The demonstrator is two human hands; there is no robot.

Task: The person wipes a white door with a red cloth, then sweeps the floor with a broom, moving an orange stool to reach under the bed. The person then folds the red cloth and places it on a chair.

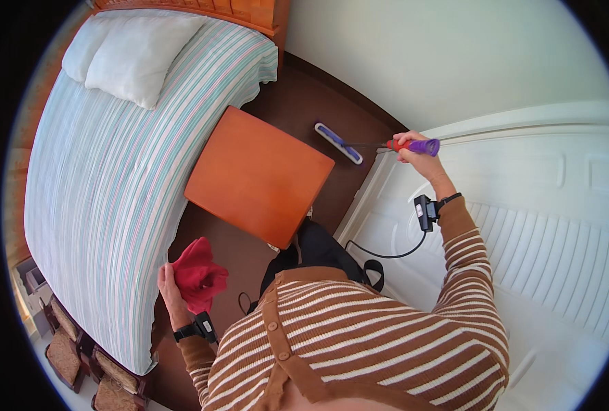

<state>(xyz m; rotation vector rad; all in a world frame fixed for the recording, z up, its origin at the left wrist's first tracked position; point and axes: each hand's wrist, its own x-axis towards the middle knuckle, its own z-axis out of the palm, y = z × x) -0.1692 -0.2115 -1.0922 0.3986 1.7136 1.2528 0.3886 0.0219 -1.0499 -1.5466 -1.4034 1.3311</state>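
Note:
My right hand (418,154) is closed around the red and purple handle (421,147) of a flat mop, at the right beside the white door. The mop's thin pole runs left to its flat white and blue head (338,143), which is over the dark floor between the nightstand and the wall. Low at the left, beside the bed's edge, my left hand (170,287) holds a crumpled red cloth (200,275). A strapped black device is on each wrist.
An orange-brown wooden nightstand (260,174) stands in front of me against the bed (114,174), which has a striped cover and white pillows (137,56). A white panelled door (530,169) is close on my right. Upholstered chairs (64,354) are at the lower left. A black cable hangs from the right wrist device.

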